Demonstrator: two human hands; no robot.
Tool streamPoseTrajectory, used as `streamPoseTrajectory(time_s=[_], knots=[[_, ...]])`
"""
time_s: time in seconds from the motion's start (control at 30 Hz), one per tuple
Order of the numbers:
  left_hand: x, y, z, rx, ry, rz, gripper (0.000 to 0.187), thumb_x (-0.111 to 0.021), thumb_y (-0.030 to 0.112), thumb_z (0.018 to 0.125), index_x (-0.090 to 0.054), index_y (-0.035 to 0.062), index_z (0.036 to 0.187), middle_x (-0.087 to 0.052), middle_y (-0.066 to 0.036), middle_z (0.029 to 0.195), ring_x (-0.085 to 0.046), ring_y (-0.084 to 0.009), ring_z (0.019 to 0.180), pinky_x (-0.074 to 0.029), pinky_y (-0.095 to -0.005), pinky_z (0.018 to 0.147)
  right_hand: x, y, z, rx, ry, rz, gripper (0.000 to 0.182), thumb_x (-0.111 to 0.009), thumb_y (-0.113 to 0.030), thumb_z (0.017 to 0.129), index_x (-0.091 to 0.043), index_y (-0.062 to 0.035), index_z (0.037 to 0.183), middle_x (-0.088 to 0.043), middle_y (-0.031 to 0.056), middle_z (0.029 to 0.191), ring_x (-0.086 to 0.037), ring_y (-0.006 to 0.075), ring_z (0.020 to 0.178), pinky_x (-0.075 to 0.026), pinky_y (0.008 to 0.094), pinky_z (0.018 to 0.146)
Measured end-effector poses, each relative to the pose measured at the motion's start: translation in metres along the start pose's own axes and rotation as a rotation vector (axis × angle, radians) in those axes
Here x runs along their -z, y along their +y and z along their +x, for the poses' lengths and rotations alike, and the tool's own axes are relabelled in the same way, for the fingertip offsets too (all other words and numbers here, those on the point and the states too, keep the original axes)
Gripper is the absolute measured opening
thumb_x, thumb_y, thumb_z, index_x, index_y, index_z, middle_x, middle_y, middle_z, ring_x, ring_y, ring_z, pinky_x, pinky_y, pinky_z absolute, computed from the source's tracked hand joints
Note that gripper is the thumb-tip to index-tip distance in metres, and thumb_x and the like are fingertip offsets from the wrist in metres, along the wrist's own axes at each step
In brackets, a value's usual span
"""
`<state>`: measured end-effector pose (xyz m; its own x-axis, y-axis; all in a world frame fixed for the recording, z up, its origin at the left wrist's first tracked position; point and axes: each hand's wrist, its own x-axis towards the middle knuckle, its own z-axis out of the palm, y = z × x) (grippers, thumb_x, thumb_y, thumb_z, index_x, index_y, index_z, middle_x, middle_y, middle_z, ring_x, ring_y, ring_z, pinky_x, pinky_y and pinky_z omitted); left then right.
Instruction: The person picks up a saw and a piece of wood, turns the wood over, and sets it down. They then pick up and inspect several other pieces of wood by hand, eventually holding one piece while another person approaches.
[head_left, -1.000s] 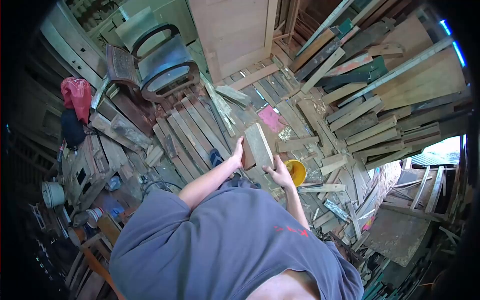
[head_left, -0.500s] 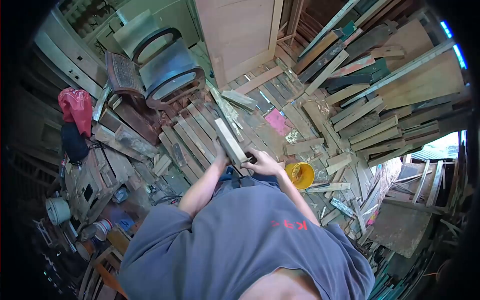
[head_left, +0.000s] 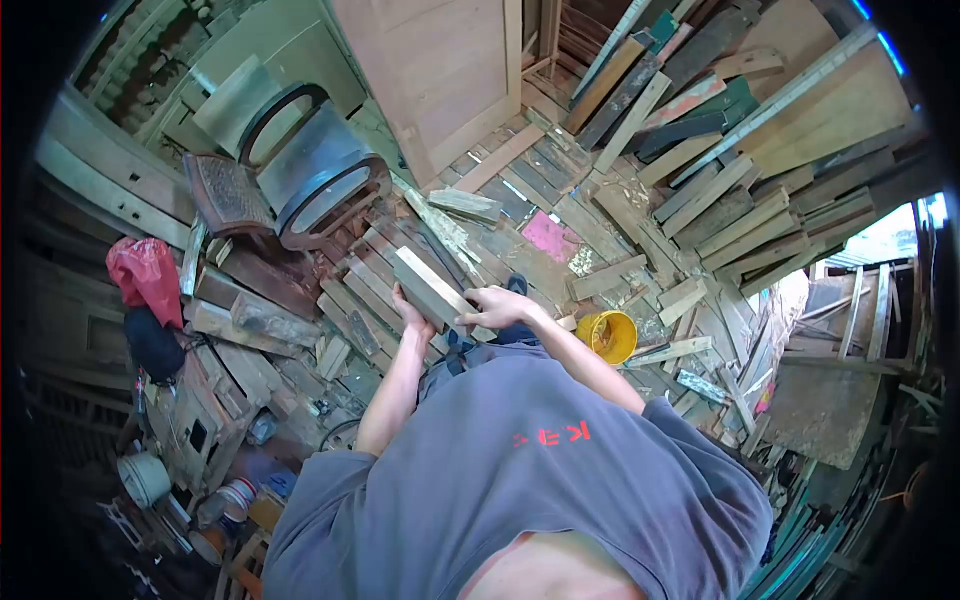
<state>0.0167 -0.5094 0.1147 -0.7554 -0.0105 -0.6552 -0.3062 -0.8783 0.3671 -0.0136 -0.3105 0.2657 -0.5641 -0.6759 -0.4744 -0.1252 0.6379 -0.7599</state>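
Wooden block is sitting slantwise before the person's grey shirt, both hands clamping it: the left hand is gripping its left side, the right hand its near end. Beyond the right forearm, a yellow bucket is standing. Farther off, I'm seeing a pink sheet lying flat, boards leaning rightward, an armchair standing left, and a door panel rising behind.

Red lettering, one "K", on grey shirt

floor: scrap-strewn wood | armchair: curved dark arms | door panel: pale | opening: daylight, right
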Motion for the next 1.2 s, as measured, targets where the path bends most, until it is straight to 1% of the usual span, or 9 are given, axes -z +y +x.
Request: streamPoseTrajectory(time_s=[0.13,0.23,0.43,0.47,0.57,0.6,0.77,0.93,1.2], knots=[[-0.027,-0.001,0.014,0.068,0.085,0.040,0.067,-0.037,0.066,0.085,-0.051,0.0164,0.129,-0.056,-0.007,0.125,-0.052,-0.0280,0.115,-0.040,-0.0475,0.099,0.015,0.010,0.010,-0.073,0.173,-0.217,0.051,-0.064,-0.047,0.082,-0.064,0.0017,0.098,-0.071,0.0141,0.080,-0.068,0.0291,0.075,-0.053,0.0386,0.069],[-0.041,-0.008,0.032,0.108,0.060,0.125,0.068,-0.040,0.065,0.085,-0.050,0.0153,0.130,-0.054,-0.007,0.127,-0.050,-0.0275,0.118,-0.038,-0.0470,0.100,0.041,0.026,0.012,-0.165,0.071,0.098,0.051,-0.066,-0.050,0.077,-0.071,-0.0005,0.087,-0.069,0.0196,0.085,-0.067,0.0315,0.083,-0.052,0.0383,0.077],[-0.068,-0.025,0.106,0.161,0.058,0.329,0.075,-0.043,0.066,0.085,-0.044,0.0107,0.136,-0.052,-0.008,0.128,-0.049,-0.0240,0.117,-0.039,-0.0430,0.097,0.086,0.114,0.048,-0.237,0.336,0.284,0.042,-0.069,-0.038,0.072,-0.071,0.0016,0.084,-0.068,0.0179,0.074,-0.067,0.0239,0.070,-0.052,0.0359,0.067],[-0.071,-0.027,0.127,0.219,0.305,0.411,0.064,-0.046,0.055,0.090,-0.045,0.0095,0.134,-0.055,-0.009,0.121,-0.054,-0.0203,0.106,-0.045,-0.0373,0.086,0.102,0.130,0.048,-0.243,0.349,0.318,0.042,-0.069,-0.039,0.073,-0.071,0.0016,0.085,-0.069,0.0181,0.075,-0.067,0.0240,0.071,-0.052,0.0359,0.067],[-0.067,-0.053,0.204,0.036,0.225,0.454,0.047,-0.057,0.032,0.092,-0.047,0.0062,0.130,-0.058,-0.008,0.109,-0.059,-0.0192,0.086,-0.047,-0.0325,0.070,0.149,0.203,0.040,-0.365,0.402,0.247,0.043,-0.068,-0.040,0.073,-0.073,-0.0013,0.090,-0.070,0.0176,0.082,-0.068,0.0237,0.077,-0.051,0.0359,0.069],[-0.076,-0.063,0.229,-0.081,0.241,0.429,0.044,-0.066,0.008,0.085,-0.048,0.0022,0.125,-0.061,-0.008,0.096,-0.058,-0.0184,0.068,-0.046,-0.0278,0.059,0.169,0.229,0.030,-0.449,0.402,0.299,0.044,-0.068,-0.041,0.072,-0.073,-0.0024,0.092,-0.070,0.0169,0.083,-0.067,0.0236,0.078,-0.051,0.0361,0.070],[-0.156,-0.096,0.322,-0.115,0.201,0.482,0.054,-0.072,-0.007,0.073,-0.048,-0.0020,0.122,-0.061,-0.007,0.084,-0.057,-0.0153,0.064,-0.045,-0.0255,0.055,0.238,0.381,-0.039,-0.619,0.680,0.203,0.042,-0.068,-0.035,0.072,-0.072,0.0011,0.092,-0.069,0.0202,0.086,-0.068,0.0269,0.081,-0.052,0.0376,0.075],[-0.251,-0.108,0.366,-0.161,0.112,0.700,0.053,-0.079,-0.002,0.070,-0.051,-0.0019,0.116,-0.062,-0.005,0.078,-0.051,-0.0085,0.055,-0.040,-0.0214,0.048,0.247,0.485,-0.120,-0.879,1.071,0.509,0.039,-0.065,-0.030,0.079,-0.069,0.0061,0.094,-0.068,0.0151,0.077,-0.066,0.0216,0.069,-0.050,0.0346,0.058],[-0.312,-0.149,0.411,-0.033,-0.038,1.121,0.055,-0.086,0.004,0.061,-0.058,-0.0024,0.108,-0.064,-0.006,0.086,-0.055,-0.0100,0.063,-0.045,-0.0230,0.053,0.163,0.526,-0.188,-0.646,1.508,1.613,0.045,-0.062,-0.023,0.084,-0.052,0.0023,0.120,-0.061,0.0192,0.105,-0.065,0.0291,0.083,-0.054,0.0393,0.057]])
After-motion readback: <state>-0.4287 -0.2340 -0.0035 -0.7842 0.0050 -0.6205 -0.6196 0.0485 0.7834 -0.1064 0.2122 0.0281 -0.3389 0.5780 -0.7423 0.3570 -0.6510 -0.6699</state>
